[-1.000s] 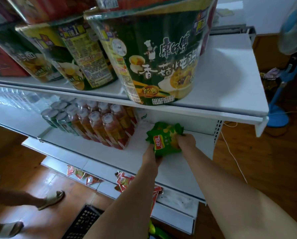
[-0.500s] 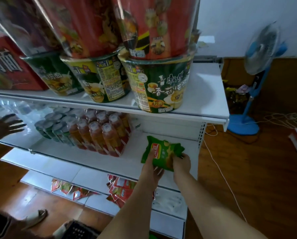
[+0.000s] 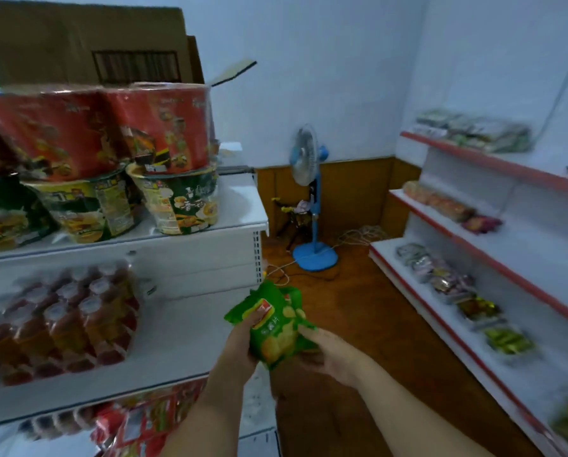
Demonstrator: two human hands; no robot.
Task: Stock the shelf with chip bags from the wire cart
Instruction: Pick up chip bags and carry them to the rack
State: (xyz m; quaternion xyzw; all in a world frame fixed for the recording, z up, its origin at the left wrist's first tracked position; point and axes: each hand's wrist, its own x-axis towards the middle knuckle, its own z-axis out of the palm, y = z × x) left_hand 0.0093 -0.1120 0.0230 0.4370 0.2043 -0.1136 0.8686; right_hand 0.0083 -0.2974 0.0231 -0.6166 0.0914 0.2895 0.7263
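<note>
Both hands, the left hand (image 3: 243, 341) and the right hand (image 3: 328, 354), hold a crinkly green foil chip bag (image 3: 272, 324) just off the right end of the white metal shelf (image 3: 177, 331), fingers clamped on its sides. The placing step looks in hand; next, the bag needs setting on the bare shelf right of the shrink-wrapped red bottles (image 3: 65, 324).

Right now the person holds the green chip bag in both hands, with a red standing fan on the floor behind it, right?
Not quite: the head view shows the standing fan is blue. The green chip bag is indeed held by left hand and right hand.

One camera sits on the person's head, looking forward and down, shelf (image 3: 183, 328) near left, fan (image 3: 309, 199) far.
</note>
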